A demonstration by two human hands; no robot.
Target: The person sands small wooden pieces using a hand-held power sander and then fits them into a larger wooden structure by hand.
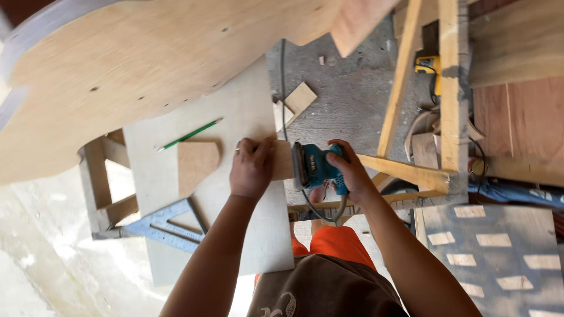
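Bare forearms, brown shirt (329, 290), orange shorts (338, 243)

The small block (282, 159) under the left hand (251, 170) is bare, matt, pale wood. The sander (314, 167) in the right hand (352, 173) has a smooth teal plastic shell with black parts. The board (235, 117) beneath looks like flat, matt, pale grey sheet. At ten o'clock lies a glossy green pencil (189, 135); at seven o'clock, a dull blue-grey metal square (164, 226). The floor (346, 94) at twelve o'clock is rough grey concrete.
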